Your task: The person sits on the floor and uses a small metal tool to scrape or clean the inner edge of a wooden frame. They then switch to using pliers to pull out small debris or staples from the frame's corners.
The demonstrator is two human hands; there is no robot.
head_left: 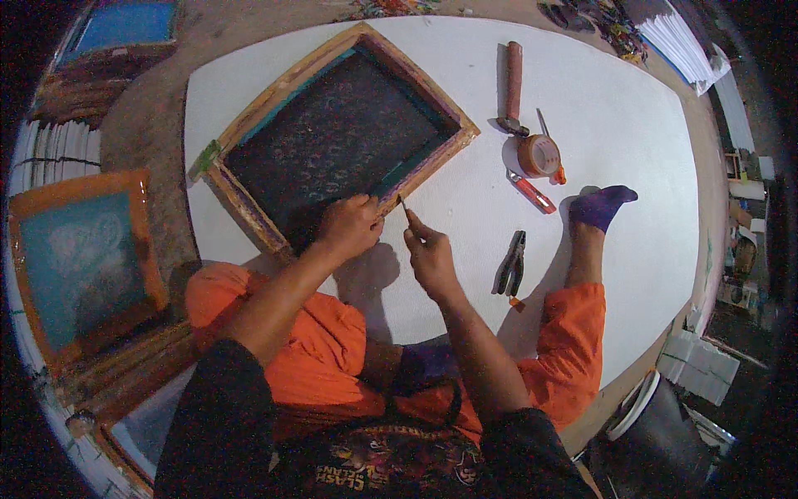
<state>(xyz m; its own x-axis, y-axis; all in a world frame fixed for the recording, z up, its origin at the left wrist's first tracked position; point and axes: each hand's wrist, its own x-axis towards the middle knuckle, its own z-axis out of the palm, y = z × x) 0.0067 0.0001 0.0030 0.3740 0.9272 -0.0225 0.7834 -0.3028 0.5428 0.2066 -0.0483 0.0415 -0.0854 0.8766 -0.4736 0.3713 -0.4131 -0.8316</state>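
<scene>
A wooden screen-printing frame with dark mesh lies tilted on a white board. My left hand is closed on the near edge of the frame, its fingers curled over the wood. Just right of it, my right hand pinches a thin dark pointed tool, whose tip is at the frame's near edge. Most of that tool is hidden in my fingers, so its exact kind does not show.
On the board at right lie a hammer, a brown tape roll, a red utility knife and pliers. My foot in a purple sock rests beyond them. Another framed screen leans at left; paper stacks stand around.
</scene>
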